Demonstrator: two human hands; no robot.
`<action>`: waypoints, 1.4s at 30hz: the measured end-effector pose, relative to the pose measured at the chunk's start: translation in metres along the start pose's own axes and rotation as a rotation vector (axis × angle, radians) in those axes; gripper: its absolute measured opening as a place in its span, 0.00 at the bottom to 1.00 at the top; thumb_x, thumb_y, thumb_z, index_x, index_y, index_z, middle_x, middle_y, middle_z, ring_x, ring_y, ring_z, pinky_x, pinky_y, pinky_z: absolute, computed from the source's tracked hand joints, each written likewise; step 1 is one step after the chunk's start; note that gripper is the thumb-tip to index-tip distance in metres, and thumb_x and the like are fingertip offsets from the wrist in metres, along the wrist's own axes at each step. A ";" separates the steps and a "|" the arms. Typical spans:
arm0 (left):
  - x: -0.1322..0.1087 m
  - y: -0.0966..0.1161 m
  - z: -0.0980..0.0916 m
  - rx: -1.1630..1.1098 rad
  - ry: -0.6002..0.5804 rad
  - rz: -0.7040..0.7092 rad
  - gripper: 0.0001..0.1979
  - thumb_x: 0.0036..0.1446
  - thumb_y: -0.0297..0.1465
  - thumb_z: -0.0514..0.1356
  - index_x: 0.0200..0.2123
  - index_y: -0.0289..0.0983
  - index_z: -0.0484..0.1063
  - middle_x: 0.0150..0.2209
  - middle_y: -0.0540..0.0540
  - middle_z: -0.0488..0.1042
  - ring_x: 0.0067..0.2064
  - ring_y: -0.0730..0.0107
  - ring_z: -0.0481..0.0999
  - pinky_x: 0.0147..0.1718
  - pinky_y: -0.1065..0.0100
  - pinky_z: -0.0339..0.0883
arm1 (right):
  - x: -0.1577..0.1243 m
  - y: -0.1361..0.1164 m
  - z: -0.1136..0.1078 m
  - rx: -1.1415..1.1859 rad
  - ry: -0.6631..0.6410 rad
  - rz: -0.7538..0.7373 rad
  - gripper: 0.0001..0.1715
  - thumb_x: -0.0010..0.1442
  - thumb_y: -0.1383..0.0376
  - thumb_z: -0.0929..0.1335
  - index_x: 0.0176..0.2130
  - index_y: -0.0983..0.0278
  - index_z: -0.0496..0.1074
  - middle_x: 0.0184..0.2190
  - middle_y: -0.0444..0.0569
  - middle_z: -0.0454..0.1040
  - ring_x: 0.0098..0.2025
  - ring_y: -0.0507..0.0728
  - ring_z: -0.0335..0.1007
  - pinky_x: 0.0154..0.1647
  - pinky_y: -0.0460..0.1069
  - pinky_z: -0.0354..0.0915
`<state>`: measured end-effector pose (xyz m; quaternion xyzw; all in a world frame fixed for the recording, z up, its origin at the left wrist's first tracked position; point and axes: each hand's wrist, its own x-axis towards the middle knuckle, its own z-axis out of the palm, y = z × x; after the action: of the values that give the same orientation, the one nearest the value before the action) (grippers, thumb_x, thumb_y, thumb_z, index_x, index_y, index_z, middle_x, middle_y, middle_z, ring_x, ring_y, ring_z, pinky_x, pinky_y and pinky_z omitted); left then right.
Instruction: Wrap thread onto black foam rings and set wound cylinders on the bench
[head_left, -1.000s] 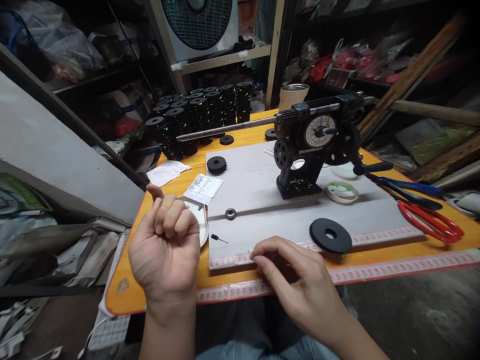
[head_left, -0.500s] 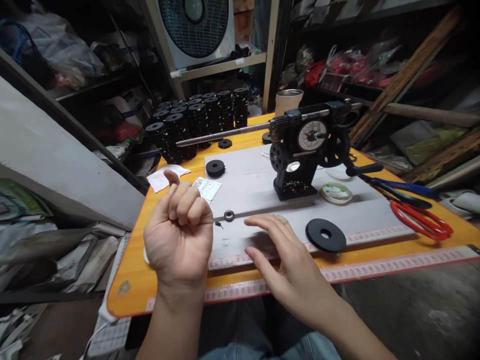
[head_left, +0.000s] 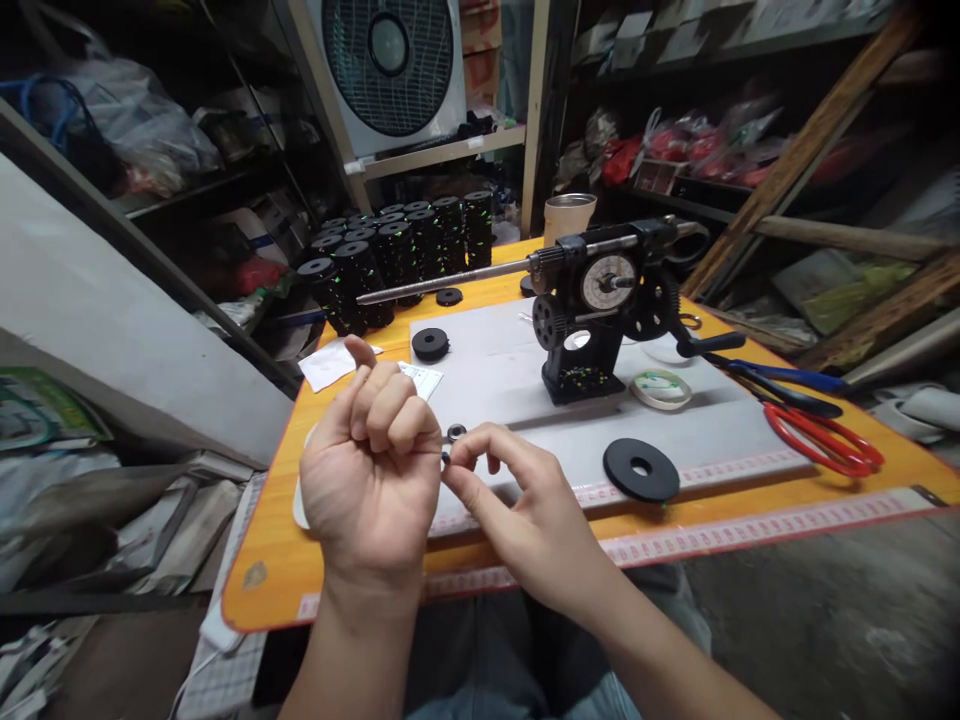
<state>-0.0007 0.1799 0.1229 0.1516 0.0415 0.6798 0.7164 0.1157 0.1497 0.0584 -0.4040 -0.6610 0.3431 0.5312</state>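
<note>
My left hand is held up over the near left of the orange table, curled into a fist; what it holds, if anything, is hidden. My right hand reaches across to it and pinches a small dark pin between thumb and forefinger, right beside the left knuckles. Just beyond the fingertips a small metal ring lies on the grey board. A flat black disc lies on the board to the right of my right hand.
A black hand-crank winding machine with a dial and a long rod stands on the board. Around it lie a tape roll, red scissors, blue-handled scissors, a black spool and a paper label. Stacked black spools fill the far left corner.
My right hand left the board's front edge, moved left and up, and pinched the small pin off the board. My left fist drifted right toward it.
</note>
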 end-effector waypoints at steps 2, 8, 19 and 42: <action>0.001 0.001 -0.002 0.000 0.015 0.012 0.19 0.70 0.23 0.36 0.38 0.35 0.64 0.20 0.58 0.44 0.17 0.79 0.52 0.15 0.76 0.49 | -0.003 0.002 -0.001 -0.024 -0.025 -0.001 0.06 0.64 0.71 0.66 0.34 0.62 0.66 0.32 0.43 0.70 0.37 0.53 0.66 0.40 0.47 0.61; 0.005 0.001 -0.013 0.017 0.109 0.038 0.20 0.70 0.22 0.37 0.34 0.35 0.65 0.20 0.58 0.41 0.17 0.78 0.50 0.15 0.75 0.48 | -0.014 0.007 -0.007 -0.107 -0.025 0.014 0.08 0.65 0.72 0.64 0.33 0.61 0.64 0.32 0.44 0.68 0.36 0.54 0.64 0.38 0.49 0.58; 0.014 0.005 -0.023 -0.084 0.187 0.114 0.21 0.70 0.23 0.36 0.31 0.36 0.64 0.20 0.59 0.38 0.15 0.77 0.48 0.13 0.75 0.45 | -0.022 0.015 -0.012 -0.187 -0.014 0.027 0.10 0.65 0.74 0.62 0.33 0.62 0.62 0.31 0.45 0.67 0.35 0.56 0.62 0.37 0.51 0.57; 0.008 0.003 -0.012 -0.155 0.139 -0.002 0.23 0.71 0.26 0.33 0.37 0.32 0.66 0.20 0.60 0.40 0.16 0.78 0.47 0.13 0.76 0.48 | 0.008 0.003 0.007 -0.009 0.026 -0.031 0.11 0.64 0.69 0.68 0.47 0.61 0.70 0.40 0.43 0.74 0.39 0.51 0.68 0.41 0.47 0.62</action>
<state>-0.0062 0.1902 0.1139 0.0484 0.0385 0.6890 0.7221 0.1087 0.1583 0.0576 -0.4007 -0.6618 0.3264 0.5430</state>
